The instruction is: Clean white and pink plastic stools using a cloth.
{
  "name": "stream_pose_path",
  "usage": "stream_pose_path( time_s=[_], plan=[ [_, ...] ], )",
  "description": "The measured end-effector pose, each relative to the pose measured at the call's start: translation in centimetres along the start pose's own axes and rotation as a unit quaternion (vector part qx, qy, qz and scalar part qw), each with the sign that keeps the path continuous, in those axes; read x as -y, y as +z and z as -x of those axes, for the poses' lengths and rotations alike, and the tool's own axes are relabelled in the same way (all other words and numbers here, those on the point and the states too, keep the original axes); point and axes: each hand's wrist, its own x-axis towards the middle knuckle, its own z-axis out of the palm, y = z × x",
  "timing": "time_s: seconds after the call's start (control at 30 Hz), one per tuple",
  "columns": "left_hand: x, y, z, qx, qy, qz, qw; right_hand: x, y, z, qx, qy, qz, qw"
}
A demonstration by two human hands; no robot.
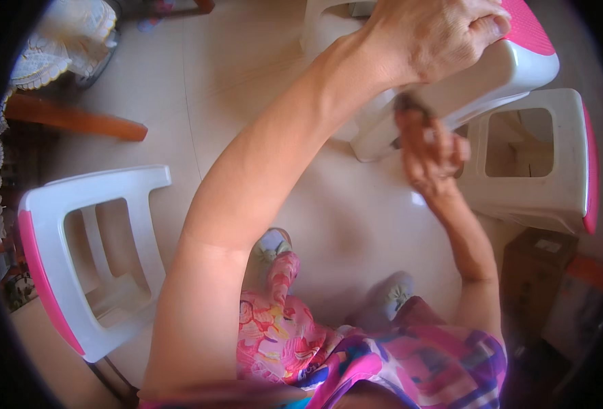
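Observation:
A white plastic stool with a pink top (pixel 529 28) is tilted at the upper right, and my left hand (pixel 447 38) grips it by its pink seat. Just below, my right hand (pixel 432 153) is blurred, its fingers bent around a small dark object (pixel 413 102) beside the stool's white leg. What that object is cannot be made out. To the right a second white stool with a pink top (pixel 570 153) lies on its side, close to the first one.
Another pink-topped white stool (pixel 48 204) lies on its side at the left. Above it are an orange-brown wooden leg (pixel 82 118) and a lace-edged cloth (pixel 64 46). Cardboard boxes (pixel 534 271) stand at the lower right. My feet are on the tiled floor (pixel 332 199).

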Motion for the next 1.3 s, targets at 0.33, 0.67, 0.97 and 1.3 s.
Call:
stream_pose_path(
  time_s=[0.33, 0.67, 0.97, 1.3],
  plan=[
    [0.7, 1.5, -0.8, -0.002, 0.006, 0.069, 0.998, 9.9, 3.1, 15.5, 0.37, -0.259, -0.111, 0.885],
    [0.1, 0.8, -0.4, -0.001, 0.007, 0.046, 0.999, 4.9, 0.8, 9.0, 0.263, -0.097, -0.108, 0.954],
    [1.3, 2.1, -0.1, -0.043, 0.037, 0.067, 0.996, 0.1, 0.7, 5.9, -0.013, 0.039, -0.176, 0.983],
    [1.0, 1.3, 0.1, -0.021, 0.038, -0.027, 0.999, -1.6, 0.0, 4.1, -0.027, 0.048, -0.266, 0.962]
  ],
)
